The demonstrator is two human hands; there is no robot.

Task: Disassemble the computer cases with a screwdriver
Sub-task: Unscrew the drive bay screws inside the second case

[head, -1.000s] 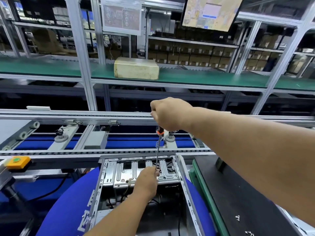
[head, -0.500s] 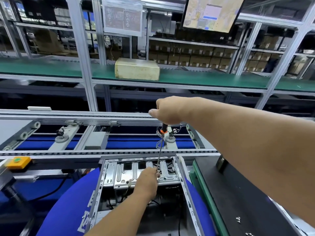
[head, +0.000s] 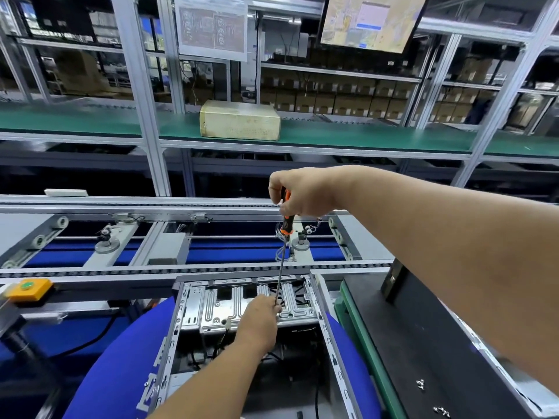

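At the far left, a yellow box with a green push-button (head: 26, 289) sits on the conveyor frame. Right of it, the open grey sheet-metal computer case (head: 242, 300) lies on a blue cushioned pad (head: 121, 358), near the middle. The left hand (head: 260, 313) reaches into the case, fingers curled at the lower end of the shaft on the silver drive-cage plate (head: 217, 309), apparently pinching the tip to steady it. The right hand (head: 302, 192) wraps the handle of the long orange-and-black screwdriver (head: 282, 255) from above.

To do this well, keep the shaft plumb over the screw, press down firmly while turning, and let the left fingers only guide, catching the screw as it frees.

Against half a second ago, the right hand has rotated on the handle, showing more orange grip; the left hand is unmoved.

At the right, loose silver screws (head: 420, 384) lie on the black mat of the table (head: 423, 343).
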